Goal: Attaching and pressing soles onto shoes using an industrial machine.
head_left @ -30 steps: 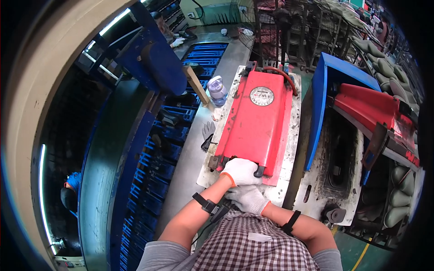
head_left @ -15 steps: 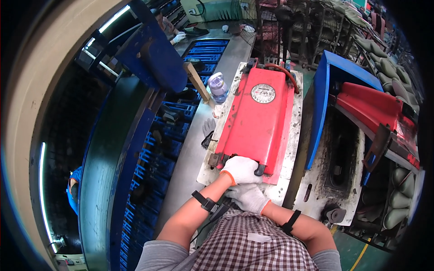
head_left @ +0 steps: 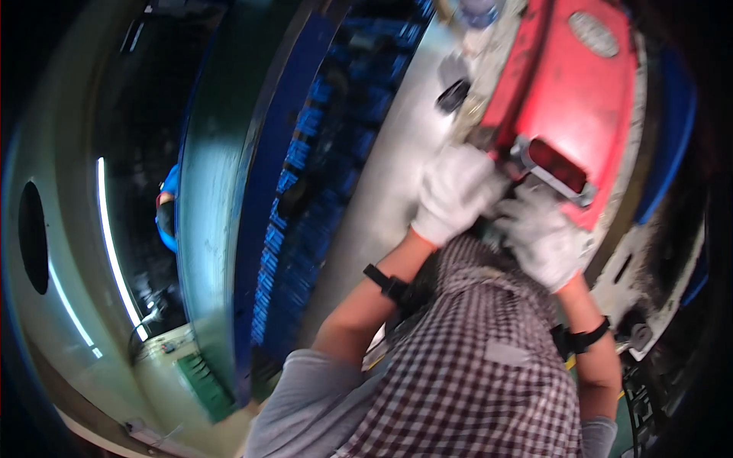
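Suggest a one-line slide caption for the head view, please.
Both white-gloved hands, left hand and right hand, grip the near end of a red machine cover beside its metal handle.

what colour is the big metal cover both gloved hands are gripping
Red, the cover held at its near edge by the left hand and right hand; head view.

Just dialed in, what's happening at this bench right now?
A person in white work gloves is bent close over a red flat metal case lying on a pale worktable. The left hand and right hand both press at the case's near end, right by its metal handle bracket. Whether the fingers grip anything is hard to tell in the blur. Blue racks run along the left side.
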`<state>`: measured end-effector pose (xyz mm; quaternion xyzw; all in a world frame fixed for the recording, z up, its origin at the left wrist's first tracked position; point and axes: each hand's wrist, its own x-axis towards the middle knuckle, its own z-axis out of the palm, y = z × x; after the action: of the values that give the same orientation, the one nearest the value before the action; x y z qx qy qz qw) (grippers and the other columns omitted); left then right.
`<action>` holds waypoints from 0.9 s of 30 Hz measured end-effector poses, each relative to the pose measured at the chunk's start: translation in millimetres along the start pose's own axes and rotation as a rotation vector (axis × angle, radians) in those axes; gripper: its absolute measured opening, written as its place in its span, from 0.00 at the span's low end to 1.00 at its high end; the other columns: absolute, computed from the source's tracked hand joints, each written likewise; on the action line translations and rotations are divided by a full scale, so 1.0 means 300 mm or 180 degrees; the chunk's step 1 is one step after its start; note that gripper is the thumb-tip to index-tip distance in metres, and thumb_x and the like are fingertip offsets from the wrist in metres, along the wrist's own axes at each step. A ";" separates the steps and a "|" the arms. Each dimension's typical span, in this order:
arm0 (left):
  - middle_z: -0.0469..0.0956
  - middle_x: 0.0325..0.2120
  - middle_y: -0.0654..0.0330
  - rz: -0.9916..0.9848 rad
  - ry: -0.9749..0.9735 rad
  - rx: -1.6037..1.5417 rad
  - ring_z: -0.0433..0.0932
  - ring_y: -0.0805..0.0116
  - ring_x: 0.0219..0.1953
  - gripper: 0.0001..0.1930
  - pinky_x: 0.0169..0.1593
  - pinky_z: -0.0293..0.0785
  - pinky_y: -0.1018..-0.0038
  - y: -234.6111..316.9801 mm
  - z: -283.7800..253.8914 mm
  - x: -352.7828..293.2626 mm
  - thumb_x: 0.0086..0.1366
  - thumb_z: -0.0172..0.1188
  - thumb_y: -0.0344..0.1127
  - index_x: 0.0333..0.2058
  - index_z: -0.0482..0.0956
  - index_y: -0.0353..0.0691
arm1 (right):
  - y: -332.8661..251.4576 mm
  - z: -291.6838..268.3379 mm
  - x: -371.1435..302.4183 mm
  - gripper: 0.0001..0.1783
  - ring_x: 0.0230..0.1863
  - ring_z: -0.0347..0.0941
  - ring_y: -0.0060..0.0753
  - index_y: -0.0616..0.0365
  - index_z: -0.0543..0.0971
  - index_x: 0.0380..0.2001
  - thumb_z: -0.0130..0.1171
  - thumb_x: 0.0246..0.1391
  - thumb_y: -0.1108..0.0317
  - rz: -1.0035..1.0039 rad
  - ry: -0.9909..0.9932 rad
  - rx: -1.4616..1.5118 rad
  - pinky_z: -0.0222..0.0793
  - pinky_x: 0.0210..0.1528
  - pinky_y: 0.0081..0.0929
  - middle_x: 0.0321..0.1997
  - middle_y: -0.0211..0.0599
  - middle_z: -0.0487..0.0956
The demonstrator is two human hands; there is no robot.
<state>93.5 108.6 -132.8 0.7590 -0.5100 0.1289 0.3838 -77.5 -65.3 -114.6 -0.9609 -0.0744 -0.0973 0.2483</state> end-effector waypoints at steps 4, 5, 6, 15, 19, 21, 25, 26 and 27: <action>0.74 0.60 0.53 -0.4345 0.1838 -0.0592 0.77 0.56 0.52 0.35 0.53 0.76 0.58 -0.385 -0.085 -0.423 0.66 0.65 0.48 0.64 0.70 0.31 | 0.067 0.065 -0.058 0.21 0.71 0.67 0.46 0.46 0.86 0.44 0.70 0.40 0.68 0.0166 -0.0077 0.0150 0.57 0.76 0.57 0.60 0.29 0.80; 0.75 0.58 0.57 -0.5104 0.1879 -0.1159 0.77 0.61 0.46 0.36 0.44 0.75 0.64 -0.620 -0.261 -0.721 0.67 0.63 0.55 0.64 0.70 0.33 | 0.057 0.063 -0.056 0.22 0.71 0.67 0.47 0.46 0.86 0.44 0.70 0.39 0.69 0.0070 -0.0126 0.0240 0.55 0.77 0.57 0.60 0.29 0.80; 0.77 0.55 0.64 -0.5979 0.2858 -0.1333 0.76 0.65 0.47 0.34 0.43 0.72 0.68 -0.677 -0.283 -0.785 0.67 0.58 0.64 0.62 0.74 0.46 | 0.072 0.077 -0.075 0.22 0.71 0.67 0.47 0.46 0.86 0.44 0.70 0.39 0.69 0.0143 -0.0186 0.0245 0.55 0.77 0.57 0.60 0.29 0.80; 0.71 0.67 0.59 -0.5313 0.4006 -0.3249 0.67 0.53 0.68 0.34 0.63 0.70 0.44 -1.016 -0.528 -0.918 0.69 0.58 0.66 0.67 0.70 0.57 | 0.084 0.089 -0.128 0.20 0.71 0.69 0.52 0.45 0.86 0.42 0.70 0.39 0.68 0.0174 -0.0291 -0.0137 0.60 0.73 0.61 0.58 0.30 0.82; 0.75 0.64 0.59 -0.5952 0.4121 -0.2773 0.67 0.50 0.69 0.32 0.68 0.60 0.37 -1.130 -0.556 -0.786 0.69 0.56 0.68 0.61 0.76 0.53 | 0.096 0.085 -0.131 0.22 0.69 0.70 0.54 0.43 0.86 0.43 0.70 0.38 0.66 0.0158 -0.0407 -0.0221 0.62 0.71 0.63 0.59 0.29 0.82; 0.75 0.63 0.59 -0.6282 0.4571 -0.2361 0.67 0.48 0.68 0.32 0.67 0.58 0.33 -1.179 -0.569 -0.790 0.67 0.55 0.68 0.60 0.78 0.52 | 0.095 0.075 -0.128 0.23 0.68 0.71 0.53 0.42 0.85 0.44 0.70 0.39 0.65 0.0134 -0.0448 -0.0317 0.63 0.70 0.62 0.60 0.28 0.81; 0.79 0.57 0.63 -0.6128 0.3974 -0.2788 0.72 0.52 0.62 0.28 0.63 0.64 0.36 -1.168 -0.553 -0.826 0.62 0.55 0.63 0.53 0.82 0.52 | 0.094 0.065 -0.116 0.22 0.66 0.73 0.48 0.40 0.86 0.43 0.70 0.38 0.64 0.0122 -0.0458 -0.0360 0.65 0.69 0.57 0.60 0.26 0.81; 0.83 0.51 0.66 -0.5840 0.3519 -0.3011 0.77 0.55 0.57 0.27 0.58 0.68 0.38 -1.167 -0.637 -0.905 0.62 0.53 0.63 0.49 0.84 0.54 | 0.097 0.053 -0.099 0.21 0.66 0.73 0.46 0.40 0.86 0.43 0.69 0.39 0.63 -0.0030 -0.0350 -0.0339 0.67 0.69 0.54 0.60 0.26 0.81; 0.85 0.46 0.70 -0.5998 0.3597 -0.2935 0.80 0.57 0.54 0.25 0.54 0.71 0.39 -1.133 -0.595 -0.885 0.59 0.54 0.63 0.45 0.86 0.55 | 0.091 0.051 -0.101 0.20 0.66 0.72 0.46 0.40 0.86 0.43 0.68 0.41 0.63 0.0009 -0.0362 -0.0347 0.67 0.69 0.53 0.60 0.25 0.81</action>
<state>306.6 478.3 -321.9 0.4610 0.4913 -0.0831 0.7343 -99.5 -84.2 -147.2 -0.9771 -0.0816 -0.0460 0.1911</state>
